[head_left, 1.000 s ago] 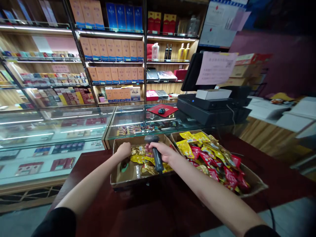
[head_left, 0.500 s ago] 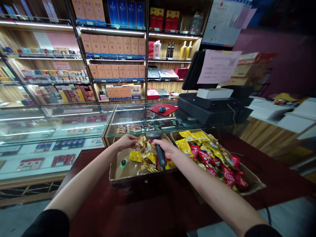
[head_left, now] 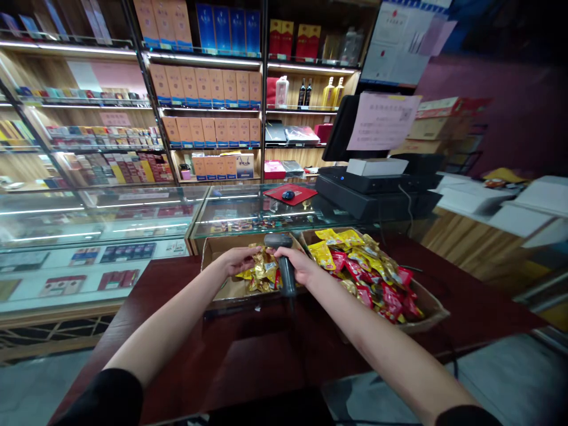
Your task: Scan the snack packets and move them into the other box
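Note:
My right hand [head_left: 294, 264] is wrapped around the handle of a dark grey barcode scanner [head_left: 287, 275], held over the left cardboard box [head_left: 213, 248]. Its head tilts to the left. My left hand [head_left: 237, 261] reaches over the same box with its fingertips closed on a shiny gold snack packet [head_left: 266, 267], just left of the scanner. More gold and yellow packets lie beneath it. Beside this box stands a second cardboard box [head_left: 432, 319], filled with yellow packets [head_left: 323, 255] and red packets [head_left: 391, 300].
The boxes stand on a dark red table [head_left: 173, 307]. Behind it are glass display counters [head_left: 146, 213], with a mouse [head_left: 288, 194] on a red mat [head_left: 299, 196]. A monitor [head_left: 339, 130] and black cash drawer [head_left: 355, 198] stand at the right. A cable trails from the scanner.
My left hand has moved right, closer to the scanner, with the gold packet. A small green-wrapped item in the left box is now out of sight. The camera view has shifted slightly.

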`<state>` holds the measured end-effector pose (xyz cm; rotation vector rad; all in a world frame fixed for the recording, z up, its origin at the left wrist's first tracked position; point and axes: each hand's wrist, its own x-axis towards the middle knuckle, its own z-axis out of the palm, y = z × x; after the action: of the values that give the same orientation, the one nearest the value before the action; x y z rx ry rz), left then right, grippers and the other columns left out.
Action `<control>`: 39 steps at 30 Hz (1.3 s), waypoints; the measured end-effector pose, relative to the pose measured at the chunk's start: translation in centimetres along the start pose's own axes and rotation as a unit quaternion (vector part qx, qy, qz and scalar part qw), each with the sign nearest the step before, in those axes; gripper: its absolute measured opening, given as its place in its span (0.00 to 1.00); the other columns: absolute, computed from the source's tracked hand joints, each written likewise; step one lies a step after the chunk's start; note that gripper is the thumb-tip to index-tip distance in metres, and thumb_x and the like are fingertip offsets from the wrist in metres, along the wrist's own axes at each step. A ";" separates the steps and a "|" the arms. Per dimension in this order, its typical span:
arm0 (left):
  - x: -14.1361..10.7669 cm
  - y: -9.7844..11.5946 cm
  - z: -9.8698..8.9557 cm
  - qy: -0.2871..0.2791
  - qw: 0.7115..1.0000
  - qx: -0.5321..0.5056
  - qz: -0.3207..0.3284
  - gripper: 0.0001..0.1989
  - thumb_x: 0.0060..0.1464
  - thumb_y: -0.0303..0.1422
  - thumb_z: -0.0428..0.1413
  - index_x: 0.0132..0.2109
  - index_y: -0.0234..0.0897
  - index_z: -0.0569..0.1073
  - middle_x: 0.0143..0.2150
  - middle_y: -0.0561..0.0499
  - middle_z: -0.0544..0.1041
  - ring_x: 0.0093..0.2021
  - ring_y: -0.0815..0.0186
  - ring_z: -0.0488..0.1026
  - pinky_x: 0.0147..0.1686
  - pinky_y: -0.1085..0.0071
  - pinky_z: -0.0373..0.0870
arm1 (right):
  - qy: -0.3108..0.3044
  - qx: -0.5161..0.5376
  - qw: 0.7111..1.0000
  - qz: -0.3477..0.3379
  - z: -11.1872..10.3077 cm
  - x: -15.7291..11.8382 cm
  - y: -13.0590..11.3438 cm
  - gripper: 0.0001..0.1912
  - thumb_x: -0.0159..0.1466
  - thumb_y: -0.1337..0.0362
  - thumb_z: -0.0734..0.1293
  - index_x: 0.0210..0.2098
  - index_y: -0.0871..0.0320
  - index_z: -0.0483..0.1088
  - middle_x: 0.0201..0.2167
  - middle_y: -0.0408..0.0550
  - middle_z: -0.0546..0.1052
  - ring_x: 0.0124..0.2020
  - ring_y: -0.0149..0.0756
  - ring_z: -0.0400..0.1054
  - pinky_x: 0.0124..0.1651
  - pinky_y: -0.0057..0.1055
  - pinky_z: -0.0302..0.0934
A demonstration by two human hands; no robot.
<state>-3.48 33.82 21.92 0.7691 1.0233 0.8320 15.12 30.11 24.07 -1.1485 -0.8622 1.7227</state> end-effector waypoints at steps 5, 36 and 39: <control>-0.3 -1.2 0.2 -0.018 0.997 0.051 -0.053 0.22 0.34 0.32 0.70 0.38 0.36 0.72 0.34 0.49 0.77 0.29 0.68 0.74 0.29 0.72 0.73 | 0.035 -0.026 0.999 -0.014 0.2 -2.5 0.6 0.07 0.48 0.72 0.66 0.28 0.62 0.73 0.22 0.42 0.74 0.24 0.26 0.66 0.28 0.22 0.63; 0.8 1.0 -1.4 0.071 0.991 0.113 0.024 0.23 0.27 0.34 0.71 0.33 0.35 0.73 0.31 0.53 0.76 0.29 0.70 0.71 0.32 0.73 0.66 | -0.022 -0.164 0.986 -0.027 3.4 -10.1 5.6 0.13 0.58 0.57 0.64 0.23 0.58 0.61 0.10 0.36 0.62 0.10 0.25 0.57 0.13 0.23 0.55; 1.2 0.9 -1.8 0.072 0.991 0.114 0.023 0.24 0.25 0.35 0.71 0.34 0.35 0.72 0.31 0.53 0.77 0.30 0.70 0.72 0.32 0.73 0.66 | -0.024 -0.155 0.987 -0.032 3.4 -9.9 5.7 0.13 0.58 0.57 0.64 0.23 0.58 0.61 0.11 0.35 0.62 0.10 0.25 0.57 0.13 0.24 0.55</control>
<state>-4.98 35.57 21.66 0.9388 1.2483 0.8285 12.30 18.53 23.55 -1.2701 -1.2163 1.6064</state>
